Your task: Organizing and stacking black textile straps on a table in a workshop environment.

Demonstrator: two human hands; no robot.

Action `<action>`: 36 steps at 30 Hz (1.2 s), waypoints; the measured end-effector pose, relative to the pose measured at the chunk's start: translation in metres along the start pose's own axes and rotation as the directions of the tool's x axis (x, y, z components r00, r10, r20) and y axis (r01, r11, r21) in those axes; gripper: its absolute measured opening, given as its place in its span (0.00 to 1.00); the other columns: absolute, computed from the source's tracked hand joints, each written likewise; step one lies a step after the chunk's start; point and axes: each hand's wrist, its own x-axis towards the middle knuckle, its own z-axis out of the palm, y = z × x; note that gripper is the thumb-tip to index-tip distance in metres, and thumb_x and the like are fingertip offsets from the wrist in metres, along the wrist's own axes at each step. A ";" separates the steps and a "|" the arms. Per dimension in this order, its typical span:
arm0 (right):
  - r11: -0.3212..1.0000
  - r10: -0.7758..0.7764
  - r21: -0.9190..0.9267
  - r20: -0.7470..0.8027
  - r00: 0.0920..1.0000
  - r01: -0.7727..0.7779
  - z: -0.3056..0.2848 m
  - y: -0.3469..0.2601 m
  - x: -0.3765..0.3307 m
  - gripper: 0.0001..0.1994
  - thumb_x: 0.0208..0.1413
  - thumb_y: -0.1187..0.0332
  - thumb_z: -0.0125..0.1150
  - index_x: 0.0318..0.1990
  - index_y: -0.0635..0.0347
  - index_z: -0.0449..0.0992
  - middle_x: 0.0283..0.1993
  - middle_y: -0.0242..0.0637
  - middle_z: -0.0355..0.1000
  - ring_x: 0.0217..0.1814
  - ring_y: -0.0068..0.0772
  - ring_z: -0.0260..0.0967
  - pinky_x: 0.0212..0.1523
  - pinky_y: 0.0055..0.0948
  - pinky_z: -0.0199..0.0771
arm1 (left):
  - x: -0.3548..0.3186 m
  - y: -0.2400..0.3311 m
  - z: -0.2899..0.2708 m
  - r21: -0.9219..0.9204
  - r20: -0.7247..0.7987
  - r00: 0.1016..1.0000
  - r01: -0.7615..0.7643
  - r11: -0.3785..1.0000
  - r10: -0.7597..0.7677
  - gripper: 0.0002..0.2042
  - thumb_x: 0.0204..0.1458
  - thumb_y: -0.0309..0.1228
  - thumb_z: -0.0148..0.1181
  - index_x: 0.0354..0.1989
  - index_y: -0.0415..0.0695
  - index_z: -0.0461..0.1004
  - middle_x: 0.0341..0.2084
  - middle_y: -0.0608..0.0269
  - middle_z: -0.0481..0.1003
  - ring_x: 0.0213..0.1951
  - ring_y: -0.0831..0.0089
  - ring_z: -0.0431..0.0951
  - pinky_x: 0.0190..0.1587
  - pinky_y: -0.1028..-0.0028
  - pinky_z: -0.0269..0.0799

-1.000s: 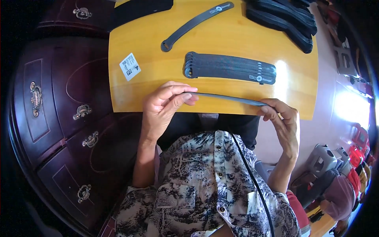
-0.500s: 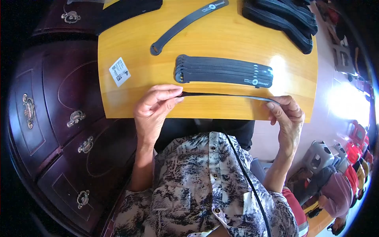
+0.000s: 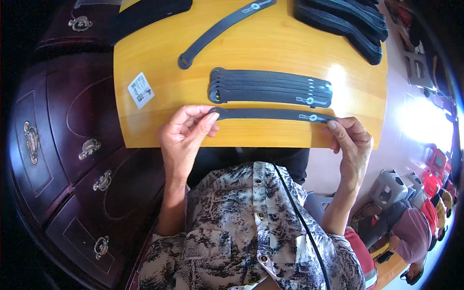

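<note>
A dark grey fabric storage strap [image 3: 266, 114] is stretched level between my two hands, its printed face up. My left hand [image 3: 186, 135] pinches the end with the loop hole; my right hand [image 3: 352, 137] pinches the plain end between thumb and fingers. Just beyond it lies a fanned stack of matching straps [image 3: 266, 86], loop ends to the left. A single strap [image 3: 212, 36] rests at a slant farther back on the table.
The yellow wooden table [image 3: 164, 121] carries a white label card [image 3: 140, 90] at left. Black strap bundles [image 3: 343, 26] lie at the back right, and another black bundle [image 3: 150, 17] at the back left. Dark drawers [image 3: 87, 188] stand on the left. Grey stools [image 3: 389, 187] and people are at right.
The strap between my hands has turned from edge-on to printed face up. My left hand has shifted slightly left, while the right hand has barely moved.
</note>
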 end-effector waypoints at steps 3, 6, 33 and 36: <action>0.999 0.015 -0.033 -0.028 0.999 -0.016 0.000 -0.001 0.001 0.07 0.52 0.68 0.67 0.29 0.61 0.77 0.24 0.30 0.76 0.18 0.11 0.60 0.18 0.13 0.57 | 0.001 0.003 0.003 0.049 -0.034 0.999 -0.024 0.999 0.025 0.05 0.53 0.20 0.61 0.37 0.36 0.74 0.30 0.64 0.77 0.29 0.82 0.76 0.31 0.82 0.73; 1.000 0.011 -0.022 -0.068 0.998 -0.012 0.002 -0.004 -0.001 0.07 0.51 0.69 0.69 0.29 0.60 0.77 0.22 0.29 0.75 0.18 0.10 0.58 0.18 0.13 0.54 | 0.004 0.006 0.008 0.124 -0.061 0.996 -0.051 0.991 0.059 0.05 0.53 0.20 0.61 0.38 0.35 0.75 0.28 0.63 0.77 0.27 0.81 0.76 0.30 0.82 0.72; 1.000 -0.016 0.011 -0.072 0.997 0.017 0.005 0.000 0.004 0.07 0.54 0.67 0.66 0.30 0.58 0.75 0.23 0.28 0.72 0.16 0.09 0.54 0.15 0.12 0.48 | 0.014 0.003 0.012 0.389 -0.091 0.965 -0.191 0.901 0.244 0.03 0.52 0.19 0.62 0.32 0.36 0.74 0.22 0.75 0.73 0.24 0.92 0.68 0.27 0.88 0.64; 1.000 -0.001 0.012 -0.080 0.997 0.002 0.005 0.000 0.005 0.06 0.55 0.67 0.65 0.30 0.58 0.75 0.22 0.28 0.72 0.16 0.09 0.53 0.15 0.12 0.48 | 0.016 0.004 0.013 0.398 -0.089 0.964 -0.195 0.896 0.250 0.03 0.52 0.19 0.62 0.31 0.37 0.74 0.19 0.77 0.70 0.22 0.93 0.65 0.24 0.88 0.59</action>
